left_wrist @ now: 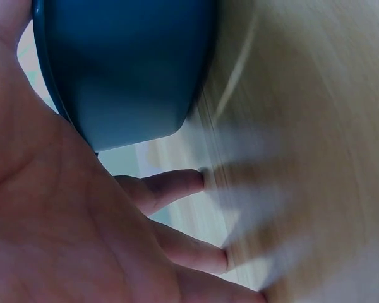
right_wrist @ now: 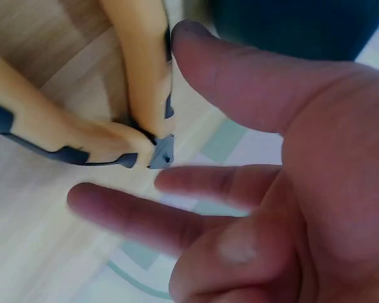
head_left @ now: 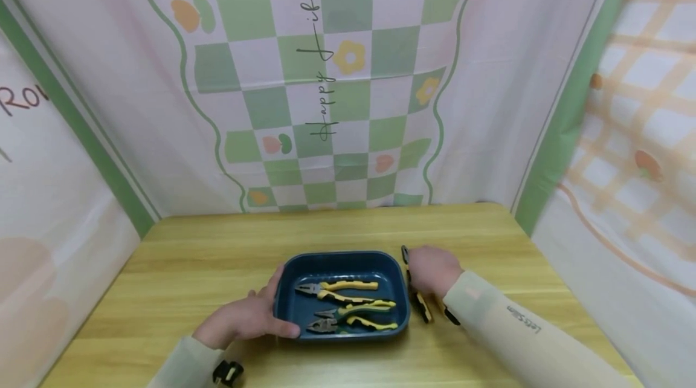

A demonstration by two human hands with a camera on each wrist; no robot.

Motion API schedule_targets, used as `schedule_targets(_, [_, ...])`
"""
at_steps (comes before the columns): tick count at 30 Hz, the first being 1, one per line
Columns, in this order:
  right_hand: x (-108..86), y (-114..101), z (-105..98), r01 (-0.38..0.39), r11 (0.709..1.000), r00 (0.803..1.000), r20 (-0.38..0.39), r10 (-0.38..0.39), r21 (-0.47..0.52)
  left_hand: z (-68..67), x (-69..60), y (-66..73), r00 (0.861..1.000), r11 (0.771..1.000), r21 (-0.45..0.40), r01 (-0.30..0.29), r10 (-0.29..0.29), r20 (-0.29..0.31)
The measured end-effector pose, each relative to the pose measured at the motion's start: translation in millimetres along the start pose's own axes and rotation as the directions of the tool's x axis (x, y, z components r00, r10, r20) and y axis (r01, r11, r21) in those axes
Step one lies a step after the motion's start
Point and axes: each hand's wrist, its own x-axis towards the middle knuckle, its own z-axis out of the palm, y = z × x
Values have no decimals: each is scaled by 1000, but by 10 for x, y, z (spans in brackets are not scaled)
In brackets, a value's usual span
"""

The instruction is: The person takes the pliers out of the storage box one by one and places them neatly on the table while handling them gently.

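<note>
A dark blue tray [head_left: 342, 258] holds yellow-and-black pliers [head_left: 348, 285] and green-and-yellow pliers [head_left: 372, 323], their heads to the left. My left hand [head_left: 252, 316] rests against the tray's left end, thumb near the front corner. In the left wrist view its spread fingers [left_wrist: 183, 245] reach down to the tabletop beside the tray wall [left_wrist: 126, 76]. My right hand [head_left: 435, 270] is over another pair of yellow-and-black pliers [head_left: 422, 308], just right of the tray. The right wrist view has the thumb close to one handle [right_wrist: 142, 63] and two extended fingers near the pivot; contact is unclear.
The wooden table [head_left: 217, 249] extends around the tray on all sides. Behind it hangs a green-and-white checked curtain [head_left: 348, 98], with more printed cloth [head_left: 641, 152] at the right side.
</note>
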Motion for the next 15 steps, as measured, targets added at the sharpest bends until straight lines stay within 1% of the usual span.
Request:
schedule_targets(4, [-4,17,-19,-3,1000,1000,18,3,0,4,6,-4,1000,1000,-11,6,-6,3])
schedule_targets(8, [-26,71,-37,-14,1000,998,54,14,4,3,2,1,1000,1000,5,0,0,2])
schedule_targets(15, [-98,297,-20,-119,992,986,120,114,40,-2,-10,10,1000,1000,-1,-8,8,3])
